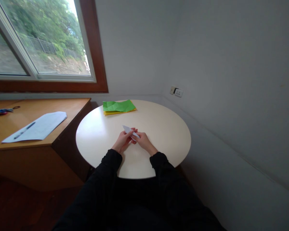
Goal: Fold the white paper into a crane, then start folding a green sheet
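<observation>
A small piece of folded white paper (pixel 127 129) is held between my two hands, over the near middle of the round table (pixel 163 128). One pointed end of it sticks out to the upper left. My left hand (pixel 123 140) grips its left side, thumb on top and fingers partly hidden beneath. On the other side, my right hand (pixel 143 140) pinches the lower right end of the paper. The fingertips of both hands are close together, and the folds under them are hidden.
Creased green paper (pixel 120 105) lies over yellow paper (pixel 110 113) at the table's far left. To the left, a wooden desk (pixel 74 106) bears white sheets (pixel 48 123) with a pen (pixel 25 130) and scissors (pixel 15 107). A wall socket (pixel 178 92) sits behind the table.
</observation>
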Demonstrator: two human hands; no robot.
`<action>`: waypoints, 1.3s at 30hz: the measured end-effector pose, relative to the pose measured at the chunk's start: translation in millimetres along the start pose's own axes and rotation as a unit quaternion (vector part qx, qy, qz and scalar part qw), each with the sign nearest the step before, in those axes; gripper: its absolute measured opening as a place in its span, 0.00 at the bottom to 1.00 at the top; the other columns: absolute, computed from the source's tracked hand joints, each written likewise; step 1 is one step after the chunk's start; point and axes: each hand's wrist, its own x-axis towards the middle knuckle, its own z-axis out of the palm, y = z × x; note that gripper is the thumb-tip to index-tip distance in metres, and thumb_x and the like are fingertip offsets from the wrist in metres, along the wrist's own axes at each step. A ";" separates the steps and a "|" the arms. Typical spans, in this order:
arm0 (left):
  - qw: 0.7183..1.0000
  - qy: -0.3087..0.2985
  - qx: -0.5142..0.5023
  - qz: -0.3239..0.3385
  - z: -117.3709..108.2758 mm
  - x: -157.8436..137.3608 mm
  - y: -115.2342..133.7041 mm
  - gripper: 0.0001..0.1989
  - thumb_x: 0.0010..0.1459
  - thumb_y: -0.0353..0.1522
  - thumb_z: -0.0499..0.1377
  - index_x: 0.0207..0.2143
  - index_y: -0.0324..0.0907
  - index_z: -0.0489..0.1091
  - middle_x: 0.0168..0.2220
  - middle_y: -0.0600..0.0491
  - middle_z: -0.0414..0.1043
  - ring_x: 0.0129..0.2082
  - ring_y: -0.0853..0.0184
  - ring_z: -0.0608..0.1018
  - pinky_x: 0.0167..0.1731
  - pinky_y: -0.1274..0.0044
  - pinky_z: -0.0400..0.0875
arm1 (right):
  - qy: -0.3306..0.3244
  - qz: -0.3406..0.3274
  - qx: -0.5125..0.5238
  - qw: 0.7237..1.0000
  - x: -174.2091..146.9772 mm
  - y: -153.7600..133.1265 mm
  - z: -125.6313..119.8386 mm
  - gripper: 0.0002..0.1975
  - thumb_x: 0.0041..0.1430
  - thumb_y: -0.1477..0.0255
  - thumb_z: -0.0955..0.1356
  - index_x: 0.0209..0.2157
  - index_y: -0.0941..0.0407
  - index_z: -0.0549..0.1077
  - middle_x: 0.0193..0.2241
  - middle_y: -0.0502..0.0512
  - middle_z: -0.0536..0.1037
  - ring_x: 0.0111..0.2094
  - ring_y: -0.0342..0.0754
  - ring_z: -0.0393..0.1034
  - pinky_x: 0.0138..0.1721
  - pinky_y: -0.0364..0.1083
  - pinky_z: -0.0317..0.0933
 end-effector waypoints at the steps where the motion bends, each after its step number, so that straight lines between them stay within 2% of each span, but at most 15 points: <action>1: 1.000 0.002 0.002 0.000 -0.1 0.0 0.1 0.11 0.50 0.29 0.63 0.37 0.33 0.71 0.39 0.39 0.74 0.26 0.66 0.75 0.21 0.76 0.66 | 0.000 0.000 -0.001 1.000 0.0 0.0 0.0 0.21 0.49 0.54 0.67 0.21 0.60 0.70 0.18 0.52 0.72 0.22 0.44 0.66 0.29 0.44 0.60; 9: 1.000 0.025 0.005 0.010 -2.8 4.2 -1.4 0.08 0.51 0.28 0.62 0.36 0.33 0.70 0.36 0.41 0.75 0.26 0.66 0.75 0.22 0.76 0.68 | 0.003 0.002 -0.004 1.000 -0.8 1.2 -0.1 0.21 0.46 0.54 0.68 0.20 0.60 0.70 0.18 0.52 0.72 0.23 0.44 0.66 0.29 0.43 0.60; 16: 1.000 0.023 0.016 0.010 -3.7 4.7 -2.5 0.09 0.51 0.28 0.62 0.35 0.32 0.70 0.36 0.41 0.75 0.24 0.66 0.75 0.18 0.77 0.67 | -0.001 -0.005 0.008 1.000 2.9 6.2 0.4 0.26 0.52 0.50 0.63 0.20 0.59 0.71 0.18 0.54 0.73 0.23 0.45 0.67 0.29 0.45 0.62; 24: 1.000 0.013 0.024 0.010 -3.8 5.1 -2.5 0.10 0.52 0.28 0.61 0.38 0.32 0.71 0.39 0.38 0.74 0.28 0.65 0.75 0.23 0.75 0.69 | 0.019 0.000 0.015 1.000 3.7 8.2 -0.2 0.25 0.51 0.51 0.64 0.18 0.59 0.70 0.17 0.54 0.73 0.21 0.45 0.67 0.28 0.45 0.62; 27: 1.000 0.004 0.025 0.017 -2.6 3.6 -1.3 0.10 0.52 0.29 0.62 0.37 0.33 0.71 0.35 0.42 0.75 0.28 0.67 0.75 0.26 0.75 0.70 | 0.036 0.002 0.019 0.999 3.6 7.9 -0.3 0.24 0.51 0.51 0.63 0.19 0.58 0.70 0.17 0.53 0.73 0.21 0.45 0.66 0.27 0.45 0.62; 31: 0.999 -0.020 0.040 0.016 -1.1 0.9 -3.1 0.10 0.49 0.33 0.64 0.29 0.33 0.71 0.25 0.49 0.72 0.24 0.70 0.73 0.29 0.77 0.69 | 0.075 -0.001 0.023 0.997 5.9 10.3 -0.9 0.22 0.52 0.53 0.62 0.20 0.57 0.70 0.19 0.53 0.73 0.23 0.45 0.66 0.28 0.45 0.61; 36: 0.998 -0.014 0.056 -0.002 -1.2 2.3 -10.5 0.14 0.45 0.36 0.67 0.29 0.33 0.72 0.28 0.48 0.73 0.28 0.71 0.74 0.32 0.79 0.68 | 0.110 -0.005 0.008 0.994 9.9 16.2 -0.8 0.21 0.50 0.53 0.63 0.19 0.57 0.67 0.20 0.52 0.71 0.25 0.45 0.63 0.28 0.44 0.58; 39: 0.998 0.001 0.058 -0.001 -2.6 5.1 -13.4 0.15 0.44 0.37 0.67 0.29 0.34 0.73 0.26 0.50 0.73 0.26 0.72 0.74 0.29 0.80 0.67 | 0.106 -0.001 -0.004 0.994 10.5 17.4 0.8 0.22 0.50 0.53 0.62 0.18 0.57 0.66 0.18 0.51 0.69 0.23 0.44 0.62 0.27 0.43 0.57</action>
